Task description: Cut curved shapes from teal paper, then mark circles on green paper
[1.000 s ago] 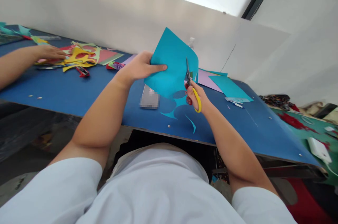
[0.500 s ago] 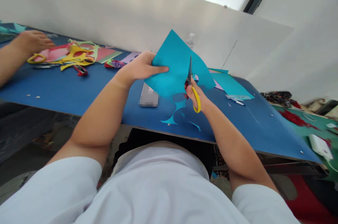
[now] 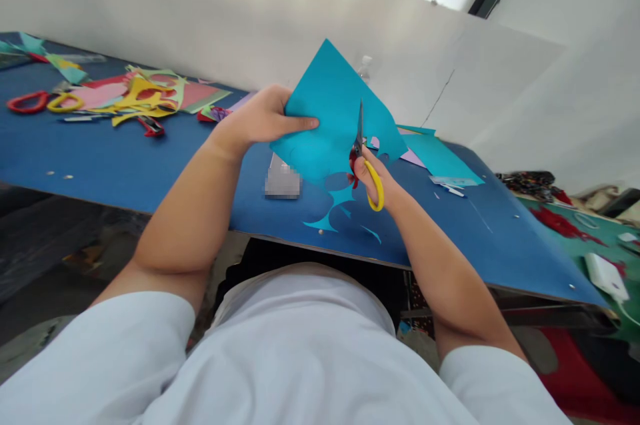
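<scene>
My left hand (image 3: 263, 119) grips the left edge of a teal paper sheet (image 3: 330, 111), held up above the blue table (image 3: 100, 158). My right hand (image 3: 373, 178) is closed round the yellow-and-red handles of a pair of scissors (image 3: 361, 148). The blades point upward and sit in a cut through the sheet's lower right part. Teal offcuts (image 3: 333, 211) lie on the table just below the sheet.
Coloured paper scraps (image 3: 145, 95) and red and yellow scissor handles (image 3: 45, 103) lie at the far left. More teal and lilac sheets (image 3: 430, 155) rest at the right. A small blurred object (image 3: 283, 181) sits under the sheet. A green table (image 3: 595, 238) stands at the right.
The other person's arm and hand at the far left have gone from view. The teal sheet has turned and risen a little as the scissors cut further into it.
</scene>
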Action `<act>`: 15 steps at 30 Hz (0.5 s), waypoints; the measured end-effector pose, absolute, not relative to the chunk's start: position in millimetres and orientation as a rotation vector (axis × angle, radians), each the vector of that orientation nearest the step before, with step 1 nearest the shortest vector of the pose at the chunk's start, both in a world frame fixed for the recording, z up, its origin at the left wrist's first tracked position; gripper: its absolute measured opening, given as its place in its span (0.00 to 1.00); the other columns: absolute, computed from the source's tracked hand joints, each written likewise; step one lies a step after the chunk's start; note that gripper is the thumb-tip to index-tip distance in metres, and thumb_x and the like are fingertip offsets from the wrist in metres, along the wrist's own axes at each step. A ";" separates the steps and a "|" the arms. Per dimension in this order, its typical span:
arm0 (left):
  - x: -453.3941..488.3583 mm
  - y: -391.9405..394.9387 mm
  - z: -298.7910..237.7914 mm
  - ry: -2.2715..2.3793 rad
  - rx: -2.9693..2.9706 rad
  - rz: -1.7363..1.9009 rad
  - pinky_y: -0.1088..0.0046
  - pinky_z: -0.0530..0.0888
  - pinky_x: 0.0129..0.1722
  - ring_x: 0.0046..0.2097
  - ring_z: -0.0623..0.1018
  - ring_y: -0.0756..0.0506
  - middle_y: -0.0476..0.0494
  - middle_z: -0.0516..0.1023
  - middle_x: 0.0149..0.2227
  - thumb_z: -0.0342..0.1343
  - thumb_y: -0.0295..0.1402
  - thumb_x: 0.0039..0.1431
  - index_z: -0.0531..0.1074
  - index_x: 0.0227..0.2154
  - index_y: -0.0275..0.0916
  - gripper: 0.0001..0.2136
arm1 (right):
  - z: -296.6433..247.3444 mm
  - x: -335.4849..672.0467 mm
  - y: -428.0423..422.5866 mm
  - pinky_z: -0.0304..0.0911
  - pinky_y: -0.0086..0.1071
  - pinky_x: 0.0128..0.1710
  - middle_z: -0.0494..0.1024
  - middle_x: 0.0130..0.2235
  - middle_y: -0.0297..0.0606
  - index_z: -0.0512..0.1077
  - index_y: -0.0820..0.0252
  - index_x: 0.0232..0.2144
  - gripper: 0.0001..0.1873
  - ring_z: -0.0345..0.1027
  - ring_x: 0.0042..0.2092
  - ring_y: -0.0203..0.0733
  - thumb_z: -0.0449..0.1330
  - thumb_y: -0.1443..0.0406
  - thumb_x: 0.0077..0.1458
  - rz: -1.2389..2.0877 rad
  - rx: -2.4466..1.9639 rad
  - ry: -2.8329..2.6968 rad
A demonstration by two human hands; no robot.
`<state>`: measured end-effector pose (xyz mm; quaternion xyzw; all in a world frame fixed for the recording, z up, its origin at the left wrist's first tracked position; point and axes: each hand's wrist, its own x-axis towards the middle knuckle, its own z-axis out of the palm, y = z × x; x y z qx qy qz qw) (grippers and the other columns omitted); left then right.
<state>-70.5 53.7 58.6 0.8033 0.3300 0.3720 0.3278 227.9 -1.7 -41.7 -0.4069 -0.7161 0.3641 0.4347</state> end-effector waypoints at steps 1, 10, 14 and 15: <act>-71.0 53.9 59.0 0.868 2.114 0.962 0.58 0.91 0.47 0.49 0.91 0.32 0.43 0.91 0.43 0.77 0.55 0.55 0.88 0.42 0.41 0.23 | -41.5 227.7 -1.4 0.75 0.38 0.33 0.73 0.34 0.33 0.74 0.50 0.51 0.46 0.68 0.31 0.42 0.62 0.19 0.59 0.902 -1.017 -1.783; -70.7 43.3 67.1 0.961 2.163 0.819 0.58 0.88 0.52 0.50 0.86 0.35 0.45 0.92 0.43 0.74 0.64 0.57 0.86 0.43 0.39 0.30 | -40.4 225.3 -4.9 0.78 0.40 0.35 0.78 0.36 0.40 0.79 0.50 0.48 0.51 0.77 0.37 0.49 0.57 0.15 0.56 0.771 -1.073 -1.774; -68.8 46.4 64.2 0.942 2.144 0.835 0.53 0.89 0.53 0.52 0.88 0.30 0.41 0.92 0.45 0.75 0.62 0.55 0.88 0.44 0.39 0.29 | -38.1 226.3 -6.2 0.79 0.42 0.43 0.80 0.39 0.43 0.80 0.50 0.48 0.48 0.79 0.44 0.52 0.56 0.17 0.61 0.687 -1.083 -1.807; -68.3 48.2 62.8 0.932 2.139 0.852 0.52 0.90 0.52 0.51 0.89 0.29 0.40 0.92 0.45 0.76 0.60 0.54 0.88 0.43 0.39 0.28 | -37.5 226.9 -6.2 0.79 0.43 0.44 0.79 0.40 0.43 0.80 0.50 0.48 0.48 0.79 0.45 0.53 0.55 0.17 0.61 0.661 -1.087 -1.816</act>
